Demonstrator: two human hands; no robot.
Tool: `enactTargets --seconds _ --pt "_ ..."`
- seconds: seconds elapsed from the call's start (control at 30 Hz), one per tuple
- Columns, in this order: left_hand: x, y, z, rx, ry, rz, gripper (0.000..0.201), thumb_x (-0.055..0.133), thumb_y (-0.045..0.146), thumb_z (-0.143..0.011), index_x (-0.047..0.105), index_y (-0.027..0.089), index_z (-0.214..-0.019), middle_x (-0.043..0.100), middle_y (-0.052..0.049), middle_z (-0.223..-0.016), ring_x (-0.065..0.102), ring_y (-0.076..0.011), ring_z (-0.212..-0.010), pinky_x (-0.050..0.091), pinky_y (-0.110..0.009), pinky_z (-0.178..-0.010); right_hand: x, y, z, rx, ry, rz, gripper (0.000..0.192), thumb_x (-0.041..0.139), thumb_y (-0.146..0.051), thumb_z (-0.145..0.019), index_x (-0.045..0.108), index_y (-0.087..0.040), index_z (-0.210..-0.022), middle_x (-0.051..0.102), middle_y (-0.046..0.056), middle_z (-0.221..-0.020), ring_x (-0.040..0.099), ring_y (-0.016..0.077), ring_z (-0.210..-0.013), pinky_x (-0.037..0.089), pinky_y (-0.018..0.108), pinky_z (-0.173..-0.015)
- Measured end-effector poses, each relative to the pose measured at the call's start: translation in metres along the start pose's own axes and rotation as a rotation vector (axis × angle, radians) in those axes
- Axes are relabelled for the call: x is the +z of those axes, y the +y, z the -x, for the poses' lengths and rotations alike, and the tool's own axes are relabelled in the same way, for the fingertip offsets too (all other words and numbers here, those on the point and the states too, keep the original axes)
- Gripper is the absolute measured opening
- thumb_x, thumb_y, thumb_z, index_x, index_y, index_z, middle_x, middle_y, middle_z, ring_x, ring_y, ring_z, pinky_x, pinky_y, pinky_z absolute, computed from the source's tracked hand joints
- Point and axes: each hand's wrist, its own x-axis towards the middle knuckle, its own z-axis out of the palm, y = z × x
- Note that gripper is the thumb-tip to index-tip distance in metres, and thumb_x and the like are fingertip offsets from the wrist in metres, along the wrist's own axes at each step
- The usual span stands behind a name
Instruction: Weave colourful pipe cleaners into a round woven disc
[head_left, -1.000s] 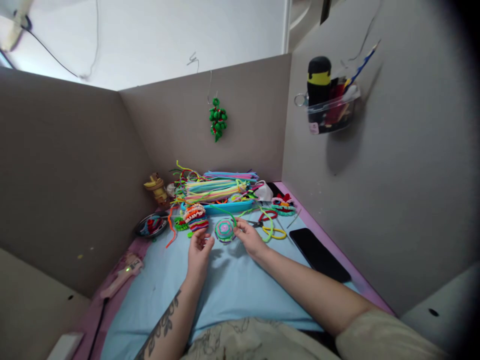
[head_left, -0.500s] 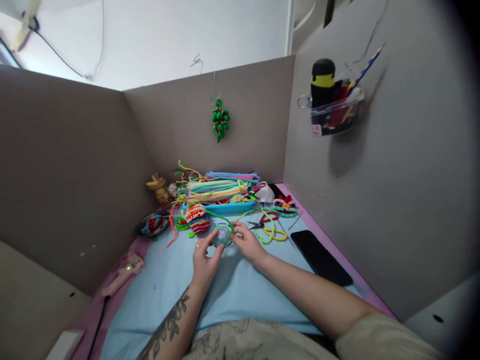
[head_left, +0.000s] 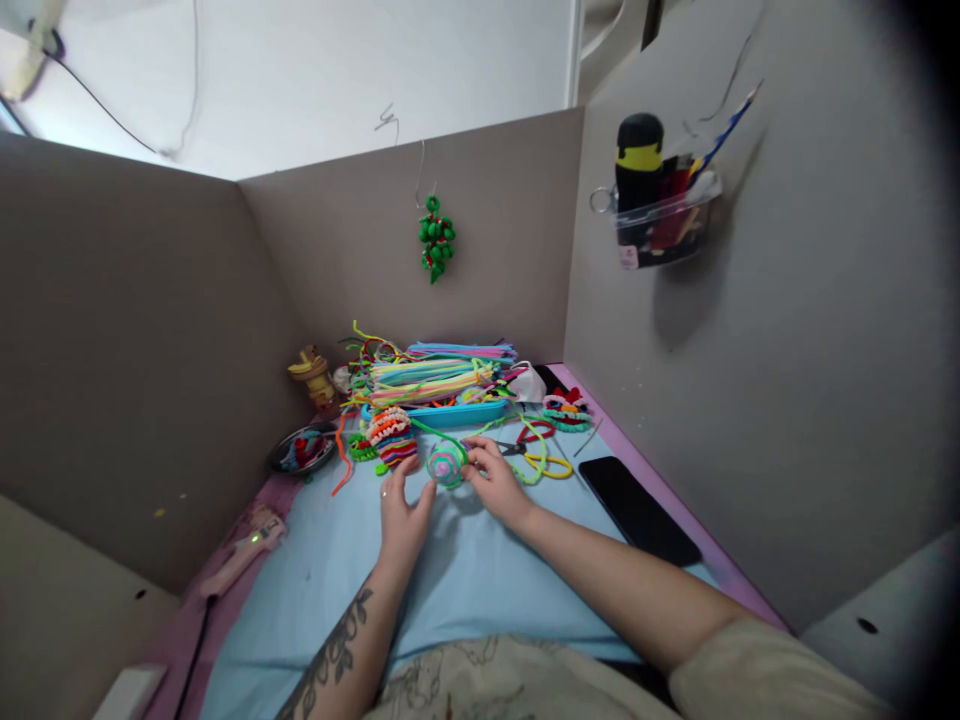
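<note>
Grey partition walls [head_left: 135,330] enclose a pale blue desk [head_left: 465,590] on three sides, with a white wall [head_left: 315,80] beyond.

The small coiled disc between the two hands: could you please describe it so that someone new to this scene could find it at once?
Start at the light blue mat on the desk and follow both forearms to where the left hand and right hand meet. Between their fingertips sits the coiled disc. Unlike the striped bundle beside it, it is a flat round spiral, green-rimmed with a pink centre.
</note>
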Motion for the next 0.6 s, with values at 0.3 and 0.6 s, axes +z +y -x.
enactTargets --seconds 0.3,0.6 --pt "0.004 0.011 0.003 -0.231 -0.198 0.484 0.062 0.065 0.032 -0.069 0.039 0.022 -0.124 0.051 -0.012 -0.121 0.058 -0.0188 -0.09 0.049 -0.027 -0.067 0.002 0.0 0.001 -0.002 -0.083 -0.028 0.008 0.054 -0.022 -0.075 0.054 -0.018 -0.069 0.046 0.007 -0.109 0.048 0.0187 -0.104 0.043 0.031 -0.083" --pt "0.006 0.008 0.003 -0.181 -0.211 0.495 0.036 0.073 0.024 -0.059 0.06 0.016 -0.092 0.061 -0.007 -0.097 0.058 -0.0191 -0.088 0.046 -0.03 -0.077 0.01 0.006 0.003 0.129 -0.083 -0.135 0.017 0.057 -0.032 -0.074 0.054 -0.018 -0.066 0.048 0.007 -0.104 0.049 0.0194 -0.102 0.045 0.028 -0.076"
